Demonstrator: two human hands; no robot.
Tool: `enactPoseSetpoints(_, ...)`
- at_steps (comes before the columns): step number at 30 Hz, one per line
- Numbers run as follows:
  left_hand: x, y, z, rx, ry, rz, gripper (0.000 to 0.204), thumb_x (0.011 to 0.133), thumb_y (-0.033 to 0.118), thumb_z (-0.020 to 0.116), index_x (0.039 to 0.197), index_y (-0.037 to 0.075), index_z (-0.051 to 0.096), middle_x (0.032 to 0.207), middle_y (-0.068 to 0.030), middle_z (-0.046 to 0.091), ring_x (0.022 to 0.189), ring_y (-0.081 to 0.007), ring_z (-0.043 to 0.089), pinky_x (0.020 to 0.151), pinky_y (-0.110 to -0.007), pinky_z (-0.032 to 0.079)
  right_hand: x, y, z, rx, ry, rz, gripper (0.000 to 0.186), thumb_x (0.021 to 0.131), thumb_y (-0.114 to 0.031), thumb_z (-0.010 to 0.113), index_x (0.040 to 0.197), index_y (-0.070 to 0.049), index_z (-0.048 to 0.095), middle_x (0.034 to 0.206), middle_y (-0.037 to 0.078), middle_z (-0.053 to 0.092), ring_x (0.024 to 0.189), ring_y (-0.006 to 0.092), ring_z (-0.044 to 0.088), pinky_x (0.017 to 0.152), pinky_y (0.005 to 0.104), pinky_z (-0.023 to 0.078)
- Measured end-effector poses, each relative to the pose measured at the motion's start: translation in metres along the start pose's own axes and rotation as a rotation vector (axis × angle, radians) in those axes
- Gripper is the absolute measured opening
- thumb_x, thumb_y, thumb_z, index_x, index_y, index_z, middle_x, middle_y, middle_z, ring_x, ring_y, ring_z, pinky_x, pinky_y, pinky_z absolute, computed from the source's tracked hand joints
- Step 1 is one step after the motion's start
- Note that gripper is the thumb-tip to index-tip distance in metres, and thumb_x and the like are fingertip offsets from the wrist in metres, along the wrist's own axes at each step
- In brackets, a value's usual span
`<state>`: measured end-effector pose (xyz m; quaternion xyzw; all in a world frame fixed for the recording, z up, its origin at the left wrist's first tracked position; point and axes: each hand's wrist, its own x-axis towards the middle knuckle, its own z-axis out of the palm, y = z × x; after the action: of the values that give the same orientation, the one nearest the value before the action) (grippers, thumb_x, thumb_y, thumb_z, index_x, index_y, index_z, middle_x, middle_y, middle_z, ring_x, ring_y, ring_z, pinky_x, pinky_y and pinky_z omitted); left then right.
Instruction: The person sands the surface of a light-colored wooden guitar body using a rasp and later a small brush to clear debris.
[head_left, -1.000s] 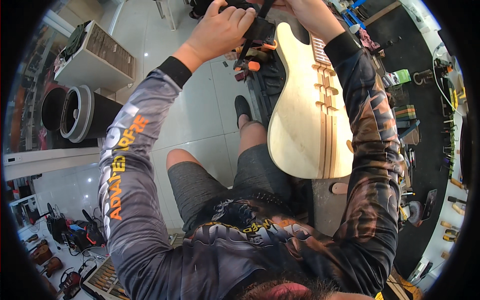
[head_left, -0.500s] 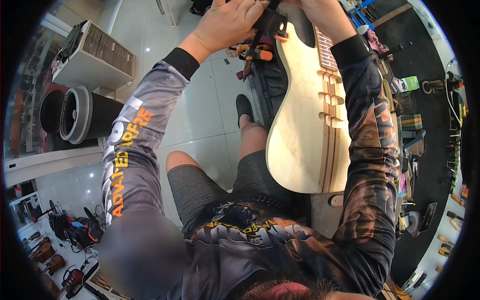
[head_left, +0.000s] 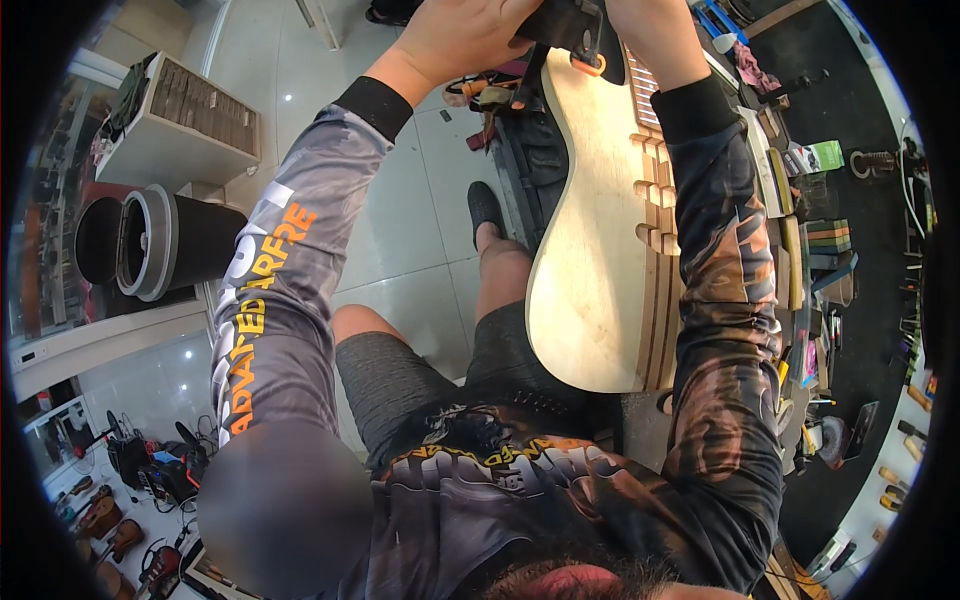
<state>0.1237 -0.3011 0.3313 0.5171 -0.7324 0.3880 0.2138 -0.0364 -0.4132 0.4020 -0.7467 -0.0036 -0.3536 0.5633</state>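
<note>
A pale wooden electric guitar body point(head_left: 590, 240) with dark striped laminations lies on the bench to my right. Several slots are cut into its middle, and a slotted fretboard point(head_left: 642, 90) runs up from it. Near the body's upper left edge is a black clamp point(head_left: 562, 28) with an orange pad point(head_left: 588, 65). My left hand point(head_left: 468, 40) is closed on the clamp's black body, its fingertips partly hidden. My right hand point(head_left: 655, 40) reaches over the neck side, and its fingers lie beyond the upper edge of the view.
Orange-handled tools point(head_left: 470, 92) lie beside the bench at the guitar's left. A black bin point(head_left: 190, 235) and a white cabinet point(head_left: 150, 155) stand at the left. Tools, blocks and a green-white box point(head_left: 818, 157) crowd the dark bench point(head_left: 850, 310) at the right.
My left hand and the black clamp have shifted slightly right and up in the view. My right forearm has moved a little left, covering more of the guitar's slots.
</note>
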Motion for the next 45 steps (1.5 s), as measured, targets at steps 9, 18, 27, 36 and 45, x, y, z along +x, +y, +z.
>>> enactPoseSetpoints(9,-0.005,0.004,-0.016,0.140,-0.057,-0.008,0.058,0.088,0.024,0.070,0.140,0.002,0.056,0.112,-0.0065,0.061,0.112,-0.0213,0.057,0.108,-0.043,0.036,0.005,0.006,0.002,0.171,0.026,0.020,0.028,0.118,-0.027,0.044,0.103,-0.005,0.053,0.078,-0.002,0.044,0.067,0.0083,0.043,0.065,0.0260,0.044)
enactPoseSetpoints(18,-0.004,0.001,-0.004,0.219,-0.174,-0.040,0.057,0.091,0.012,0.059,0.147,0.005,0.054,0.106,-0.0057,0.055,0.103,-0.0221,0.054,0.106,-0.043,0.035,0.011,0.018,-0.001,0.172,-0.018,-0.008,0.030,0.118,-0.032,0.045,0.102,-0.007,0.051,0.076,-0.004,0.040,0.063,0.0075,0.038,0.060,0.0253,0.040)
enactPoseSetpoints(27,-0.002,-0.001,-0.003,0.198,-0.145,-0.032,0.056,0.092,0.012,0.061,0.148,0.007,0.056,0.101,-0.0060,0.055,0.103,-0.0225,0.055,0.116,-0.045,0.030,0.016,0.015,-0.010,0.156,-0.056,0.042,0.030,0.118,-0.030,0.043,0.101,-0.007,0.051,0.075,-0.003,0.041,0.062,0.0079,0.038,0.059,0.0259,0.040)
enactPoseSetpoints(36,-0.004,0.011,0.013,0.135,-0.156,-0.071,0.073,0.076,0.023,0.084,0.141,0.010,0.056,0.114,-0.0009,0.061,0.114,-0.0195,0.059,0.117,-0.050,0.032,0.001,0.024,-0.021,0.022,0.023,0.023,0.032,0.115,-0.028,0.049,0.102,-0.002,0.062,0.076,-0.001,0.055,0.068,0.0073,0.054,0.066,0.0246,0.048)
enactPoseSetpoints(45,-0.004,0.014,-0.008,0.015,-0.280,-0.159,0.071,0.073,0.018,0.083,0.137,0.003,0.057,0.100,-0.0037,0.061,0.097,-0.0218,0.061,0.106,-0.049,0.037,0.013,0.039,-0.096,-0.314,-0.084,-0.062,0.035,0.104,-0.016,0.062,0.137,-0.006,0.062,0.120,0.013,0.065,0.121,0.0230,0.062,0.103,0.0379,0.051)
